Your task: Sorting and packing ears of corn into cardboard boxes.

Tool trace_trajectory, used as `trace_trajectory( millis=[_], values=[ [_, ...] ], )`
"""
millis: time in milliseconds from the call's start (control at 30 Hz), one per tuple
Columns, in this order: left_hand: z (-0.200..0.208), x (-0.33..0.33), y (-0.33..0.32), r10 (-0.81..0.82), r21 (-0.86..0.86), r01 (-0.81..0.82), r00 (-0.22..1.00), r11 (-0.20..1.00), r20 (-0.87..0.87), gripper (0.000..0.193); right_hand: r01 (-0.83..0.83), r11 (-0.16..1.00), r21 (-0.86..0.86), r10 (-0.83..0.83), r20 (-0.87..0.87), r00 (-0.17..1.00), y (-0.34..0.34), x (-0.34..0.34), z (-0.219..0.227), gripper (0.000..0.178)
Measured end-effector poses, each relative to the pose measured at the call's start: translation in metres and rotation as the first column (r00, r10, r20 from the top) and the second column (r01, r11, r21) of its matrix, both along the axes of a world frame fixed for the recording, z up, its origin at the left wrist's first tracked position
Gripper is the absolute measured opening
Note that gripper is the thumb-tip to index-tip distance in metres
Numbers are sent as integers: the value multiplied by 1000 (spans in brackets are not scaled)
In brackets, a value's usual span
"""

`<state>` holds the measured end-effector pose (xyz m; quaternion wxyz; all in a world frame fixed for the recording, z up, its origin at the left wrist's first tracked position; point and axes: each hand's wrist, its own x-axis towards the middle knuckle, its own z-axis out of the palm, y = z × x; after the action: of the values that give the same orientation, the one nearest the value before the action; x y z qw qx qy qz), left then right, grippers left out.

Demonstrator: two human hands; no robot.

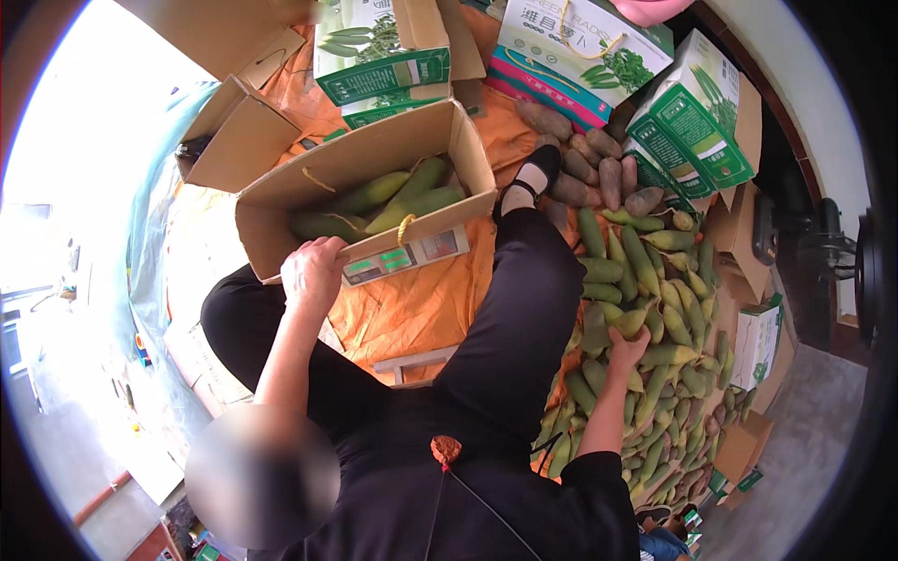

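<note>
I read this as the filling step: my left hand (313,269) grips the near rim of the open cardboard box (374,164), which sits on a weighing scale (404,256) and holds a few green radishes. My right hand (627,348) closes its fingers on one green radish (613,324) in the floor pile (655,374) at right. Next move calls for lifting it leftward into the box.
</note>
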<state>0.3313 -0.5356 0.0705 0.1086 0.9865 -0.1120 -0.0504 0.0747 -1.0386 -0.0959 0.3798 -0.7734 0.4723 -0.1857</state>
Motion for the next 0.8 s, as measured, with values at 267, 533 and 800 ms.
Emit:
trace_trajectory(
  millis=[267,533,800],
  values=[
    [-3,-3,9,1,-51,1,999,999,39,11,-427,903,-51,393,505,769,77,151,198,68],
    [-7,-4,12,-9,-4,9,1000,1000,16,10,-791,557,-254,673,696,251,200,248,309,66],
    [-9,-7,15,-34,-12,35,996,999,85,4,-815,9,-580,999,34,-13,304,310,255,50]
  ],
)
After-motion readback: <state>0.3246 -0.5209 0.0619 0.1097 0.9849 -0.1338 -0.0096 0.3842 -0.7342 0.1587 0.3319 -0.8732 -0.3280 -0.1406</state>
